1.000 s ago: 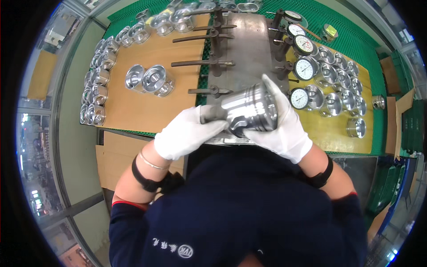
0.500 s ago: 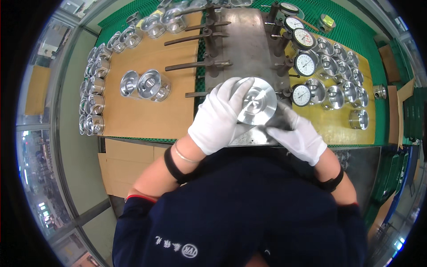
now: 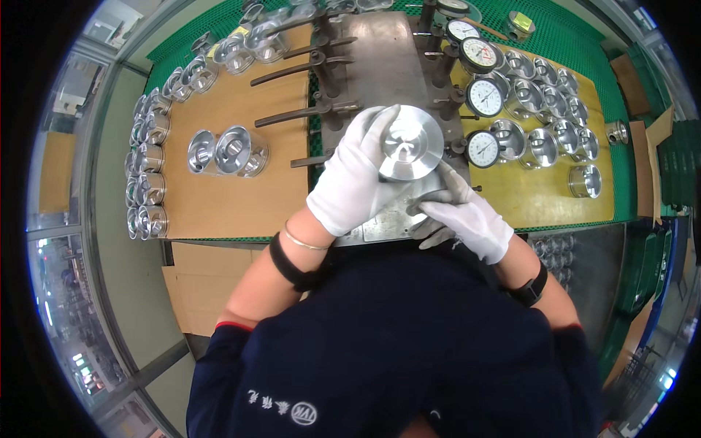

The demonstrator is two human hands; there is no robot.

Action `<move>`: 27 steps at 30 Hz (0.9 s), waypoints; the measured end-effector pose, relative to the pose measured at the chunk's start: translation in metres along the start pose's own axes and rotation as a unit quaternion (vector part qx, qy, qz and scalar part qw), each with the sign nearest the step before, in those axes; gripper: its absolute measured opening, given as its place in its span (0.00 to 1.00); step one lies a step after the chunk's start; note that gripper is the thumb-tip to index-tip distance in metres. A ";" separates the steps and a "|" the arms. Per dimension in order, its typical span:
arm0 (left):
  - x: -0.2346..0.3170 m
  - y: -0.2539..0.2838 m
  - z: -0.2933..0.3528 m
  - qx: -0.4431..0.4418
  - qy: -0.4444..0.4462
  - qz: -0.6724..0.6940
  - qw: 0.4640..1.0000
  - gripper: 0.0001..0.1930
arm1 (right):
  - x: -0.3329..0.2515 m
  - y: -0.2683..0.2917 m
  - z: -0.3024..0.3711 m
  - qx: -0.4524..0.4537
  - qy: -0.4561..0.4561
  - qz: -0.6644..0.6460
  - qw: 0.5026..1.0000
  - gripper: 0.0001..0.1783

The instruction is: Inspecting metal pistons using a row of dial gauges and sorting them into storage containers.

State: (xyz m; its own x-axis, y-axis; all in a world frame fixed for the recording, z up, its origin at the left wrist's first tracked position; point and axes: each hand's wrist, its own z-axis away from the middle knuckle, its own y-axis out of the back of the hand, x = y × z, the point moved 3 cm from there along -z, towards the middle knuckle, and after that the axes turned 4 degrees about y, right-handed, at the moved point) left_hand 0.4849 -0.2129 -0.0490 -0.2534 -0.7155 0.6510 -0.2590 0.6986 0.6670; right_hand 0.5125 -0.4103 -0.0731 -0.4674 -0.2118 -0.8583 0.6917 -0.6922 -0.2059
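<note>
Pistons line the brown board's left edge, gauges the plate's right. The left hand clasps a shiny piston; whether the right hand grips is unclear

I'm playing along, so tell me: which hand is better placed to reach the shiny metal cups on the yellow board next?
Probably the right hand: it's closer to the yellow board, while the left hand is curled over the round metal part.
</note>
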 end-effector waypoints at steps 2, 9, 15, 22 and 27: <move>-0.001 0.000 0.000 0.003 -0.001 -0.002 1.000 0.49 | -0.007 -0.006 0.001 0.009 -0.040 -0.055 0.998 0.53; 0.000 0.000 0.000 0.011 -0.006 -0.008 1.000 0.50 | -0.010 -0.010 0.001 0.033 -0.052 -0.058 0.996 0.54; 0.002 0.000 -0.001 0.016 -0.004 -0.011 1.000 0.50 | -0.009 -0.010 -0.001 0.043 -0.054 -0.040 0.997 0.54; 0.007 -0.001 -0.001 0.031 0.001 -0.001 1.000 0.46 | -0.009 -0.007 0.003 0.030 -0.055 -0.041 0.997 0.53; 0.025 0.016 0.009 -0.166 0.310 0.395 0.849 0.20 | -0.021 -0.006 0.025 0.018 0.133 0.104 0.985 0.46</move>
State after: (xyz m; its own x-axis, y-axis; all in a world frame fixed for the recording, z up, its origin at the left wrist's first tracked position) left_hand 0.4662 -0.2194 -0.0255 0.3406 0.0410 0.9393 0.0655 0.9956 -0.0671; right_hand 0.5047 -0.4189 -0.0425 -0.1531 -0.1656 -0.9742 0.7352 -0.6778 -0.0004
